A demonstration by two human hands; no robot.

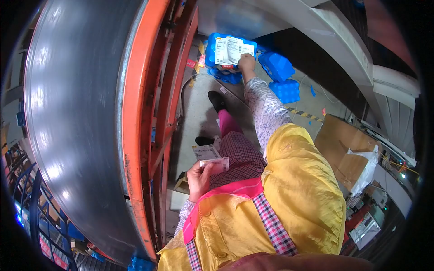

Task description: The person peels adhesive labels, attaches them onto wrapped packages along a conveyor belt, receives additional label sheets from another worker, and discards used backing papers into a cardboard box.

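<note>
Right hand (247, 62) fingers press 1 label (234, 49) onto the blue pack (218, 45); left hand (199, 179) pinches spare labels (214, 163); a loose edge beyond the fingertips could crease or lift.

The grey concrete floor (201, 113) carries blue plastic-wrapped packs (280, 77) and a flattened cardboard box (341, 144).

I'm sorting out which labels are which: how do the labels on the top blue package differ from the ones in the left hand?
The package labels lie spread on the blue package, with the outstretched right hand touching them. The held labels are gripped near the body by the left hand and touch no package. Both are white printed slips.
</note>
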